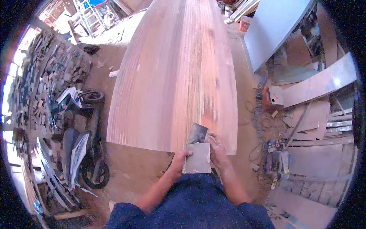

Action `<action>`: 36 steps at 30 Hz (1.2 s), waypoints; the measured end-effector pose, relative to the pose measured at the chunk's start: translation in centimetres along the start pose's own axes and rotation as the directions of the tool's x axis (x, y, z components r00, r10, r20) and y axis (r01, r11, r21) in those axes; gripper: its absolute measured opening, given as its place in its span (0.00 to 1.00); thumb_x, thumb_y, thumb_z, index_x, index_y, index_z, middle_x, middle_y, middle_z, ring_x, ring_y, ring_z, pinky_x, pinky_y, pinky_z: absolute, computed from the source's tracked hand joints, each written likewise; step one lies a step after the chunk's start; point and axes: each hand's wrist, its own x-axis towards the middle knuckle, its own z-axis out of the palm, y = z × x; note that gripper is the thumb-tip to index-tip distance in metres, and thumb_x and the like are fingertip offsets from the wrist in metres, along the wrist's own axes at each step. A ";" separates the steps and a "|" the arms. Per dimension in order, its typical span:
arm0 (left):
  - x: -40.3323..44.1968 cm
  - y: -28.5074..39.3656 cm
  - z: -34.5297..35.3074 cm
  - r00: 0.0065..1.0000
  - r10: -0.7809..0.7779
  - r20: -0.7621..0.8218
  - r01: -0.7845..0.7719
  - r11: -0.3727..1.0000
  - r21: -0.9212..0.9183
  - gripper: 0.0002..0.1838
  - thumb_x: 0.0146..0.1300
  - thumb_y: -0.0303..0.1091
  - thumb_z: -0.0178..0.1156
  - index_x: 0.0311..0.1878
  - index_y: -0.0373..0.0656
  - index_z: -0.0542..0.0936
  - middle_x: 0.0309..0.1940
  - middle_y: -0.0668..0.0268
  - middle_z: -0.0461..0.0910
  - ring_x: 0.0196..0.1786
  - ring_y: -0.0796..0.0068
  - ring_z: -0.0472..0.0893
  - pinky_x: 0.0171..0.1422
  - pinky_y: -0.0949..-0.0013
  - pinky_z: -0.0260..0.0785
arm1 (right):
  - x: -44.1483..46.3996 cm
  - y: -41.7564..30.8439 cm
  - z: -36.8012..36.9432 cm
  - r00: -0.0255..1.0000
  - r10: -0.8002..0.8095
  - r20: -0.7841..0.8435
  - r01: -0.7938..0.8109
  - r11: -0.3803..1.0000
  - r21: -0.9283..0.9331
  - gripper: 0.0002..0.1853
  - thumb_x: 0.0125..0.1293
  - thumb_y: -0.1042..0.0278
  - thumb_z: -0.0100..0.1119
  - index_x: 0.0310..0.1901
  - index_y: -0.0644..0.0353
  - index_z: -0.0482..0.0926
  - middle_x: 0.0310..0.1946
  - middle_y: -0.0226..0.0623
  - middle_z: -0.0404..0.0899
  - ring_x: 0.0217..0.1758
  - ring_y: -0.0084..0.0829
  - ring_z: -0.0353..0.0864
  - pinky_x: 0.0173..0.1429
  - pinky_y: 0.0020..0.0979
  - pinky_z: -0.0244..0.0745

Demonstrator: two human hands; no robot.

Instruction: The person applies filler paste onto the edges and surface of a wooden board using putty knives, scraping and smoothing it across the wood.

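Observation:
My left hand [177, 162] grips a pale, square flat plate [197, 159] at its left edge, with the thumb on top. In my right hand [218, 151] is a dark, flat scraper blade [198, 133], pinched at its right side just beyond the plate. The two pieces are close together and seem to overlap; whether they touch I cannot tell. Both hands are over the near end of a large wooden panel [152, 84] with lengthwise grain. Dark patches and rough streaks mark the panel's right half.
A motorbike [82, 137] stands at left beside stacked wood offcuts [57, 72]. To the right are a pale blue board [272, 28], a curved plank [324, 82], an orange-and-white box [275, 96] and a hose [260, 86] on the floor. A ladder [89, 17] stands far left.

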 end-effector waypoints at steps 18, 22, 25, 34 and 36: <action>8.1 8.0 -20.1 0.986 -0.026 -0.168 0.007 0.993 -0.115 0.26 0.50 0.38 0.57 0.53 0.34 0.75 0.42 0.60 0.78 0.45 0.67 0.79 0.53 0.62 0.72 | 38.4 -21.1 10.3 0.870 -0.390 0.301 0.086 -0.482 -0.872 0.18 0.59 0.65 0.53 0.52 0.47 0.80 0.49 0.37 0.80 0.51 0.42 0.78 0.56 0.38 0.73; 8.2 12.8 -22.9 0.957 -0.103 -0.270 0.076 0.991 -0.109 0.25 0.51 0.37 0.57 0.52 0.34 0.74 0.41 0.60 0.78 0.45 0.66 0.79 0.53 0.62 0.72 | 42.8 -20.4 10.2 0.905 -0.344 0.248 -0.018 -0.616 -0.787 0.17 0.57 0.65 0.54 0.49 0.47 0.82 0.45 0.39 0.82 0.49 0.41 0.80 0.54 0.39 0.74; 9.9 13.4 -24.5 0.966 -0.074 -0.246 0.048 0.993 -0.111 0.24 0.51 0.36 0.57 0.52 0.34 0.74 0.41 0.60 0.78 0.45 0.67 0.78 0.54 0.63 0.72 | 41.2 -19.4 9.5 0.926 -0.268 0.267 0.033 -0.646 -0.763 0.17 0.56 0.66 0.53 0.49 0.47 0.82 0.44 0.41 0.82 0.49 0.41 0.80 0.53 0.40 0.74; 13.5 12.0 -25.3 0.975 -0.159 -0.157 0.152 0.987 -0.055 0.23 0.50 0.39 0.61 0.48 0.37 0.74 0.38 0.63 0.76 0.41 0.69 0.77 0.46 0.64 0.72 | 25.4 -8.9 4.9 0.956 -0.160 0.246 0.105 -0.596 -0.796 0.18 0.55 0.68 0.55 0.48 0.48 0.80 0.41 0.39 0.80 0.47 0.42 0.77 0.50 0.41 0.73; 11.5 14.7 -22.6 0.976 -0.133 -0.173 0.129 0.991 -0.037 0.20 0.50 0.40 0.60 0.44 0.38 0.75 0.36 0.64 0.76 0.40 0.70 0.77 0.44 0.64 0.72 | 21.4 -6.3 4.0 0.969 -0.153 0.195 0.079 -0.557 -0.827 0.17 0.54 0.70 0.55 0.48 0.49 0.80 0.40 0.39 0.79 0.46 0.41 0.77 0.49 0.42 0.72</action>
